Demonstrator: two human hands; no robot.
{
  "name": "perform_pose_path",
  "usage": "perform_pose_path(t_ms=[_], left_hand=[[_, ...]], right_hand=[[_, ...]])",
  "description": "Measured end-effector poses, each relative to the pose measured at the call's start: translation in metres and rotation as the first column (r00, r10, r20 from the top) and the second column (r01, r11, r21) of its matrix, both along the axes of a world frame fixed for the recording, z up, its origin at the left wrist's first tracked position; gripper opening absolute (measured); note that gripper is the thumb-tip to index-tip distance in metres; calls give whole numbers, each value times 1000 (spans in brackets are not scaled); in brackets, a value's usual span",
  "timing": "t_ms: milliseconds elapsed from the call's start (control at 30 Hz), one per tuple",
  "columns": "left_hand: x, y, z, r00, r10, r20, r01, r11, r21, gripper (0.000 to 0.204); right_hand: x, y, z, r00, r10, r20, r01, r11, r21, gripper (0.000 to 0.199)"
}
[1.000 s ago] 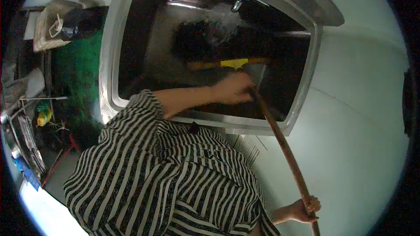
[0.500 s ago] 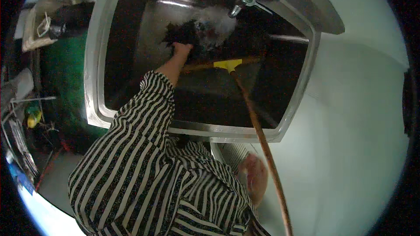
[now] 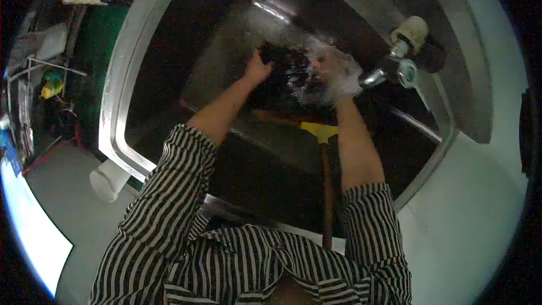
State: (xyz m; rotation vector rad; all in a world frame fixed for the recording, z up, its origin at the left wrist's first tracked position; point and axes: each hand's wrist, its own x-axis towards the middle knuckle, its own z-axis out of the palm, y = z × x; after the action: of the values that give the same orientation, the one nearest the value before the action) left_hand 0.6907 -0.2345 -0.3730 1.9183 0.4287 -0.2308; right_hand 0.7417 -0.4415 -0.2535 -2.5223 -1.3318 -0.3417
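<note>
My left hand [image 3: 258, 70] is closed on the left end of a dark, wet, ragged bundle [image 3: 276, 56] in the sink; whether it is cloth or a mop head I cannot tell. My right hand [image 3: 324, 69] is at the bundle's right side, under the splashing water, which blurs its fingers. Water runs from the tap [image 3: 379, 74] onto the bundle and spreads as white spray. Both striped sleeves end near the elbows, leaving the forearms bare.
The deep metal sink [image 3: 116, 110] has a raised rim. A squeegee-like tool with a yellow head [image 3: 320, 131] and a long wooden handle [image 3: 327, 197] leans in it, between my forearms. A white cylinder [image 3: 107, 181] is at the lower left, near a rack with a yellow item [image 3: 52, 87].
My right arm has come into the sink, joining the left hand at the bundle under the water. The view has shifted, so the tap now appears farther right and lower.
</note>
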Motion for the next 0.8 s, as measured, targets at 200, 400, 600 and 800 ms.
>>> perform_pose_path(t_ms=[200, 400, 600, 800], left_hand=[[3, -46, 101, 925, -275, -261, 190, 932, -307, 37], [-43, -71, 22, 570, -795, 206, 457, 515, 725, 34], [16, -88, 18, 729, -685, 0, 563, 599, 569, 28], [-21, -55, 50, 870, -490, -56, 462, 849, -256, 23]], right_hand=[[-70, -16, -70, 374, -431, -822, 686, 724, -68, 31], [-116, -8, -44, 401, -650, -645, 381, 759, -528, 25], [-58, -25, -122, 681, -596, -425, 555, 799, -230, 26], [-65, 1, -40, 597, -551, -583, 559, 807, -191, 34]])
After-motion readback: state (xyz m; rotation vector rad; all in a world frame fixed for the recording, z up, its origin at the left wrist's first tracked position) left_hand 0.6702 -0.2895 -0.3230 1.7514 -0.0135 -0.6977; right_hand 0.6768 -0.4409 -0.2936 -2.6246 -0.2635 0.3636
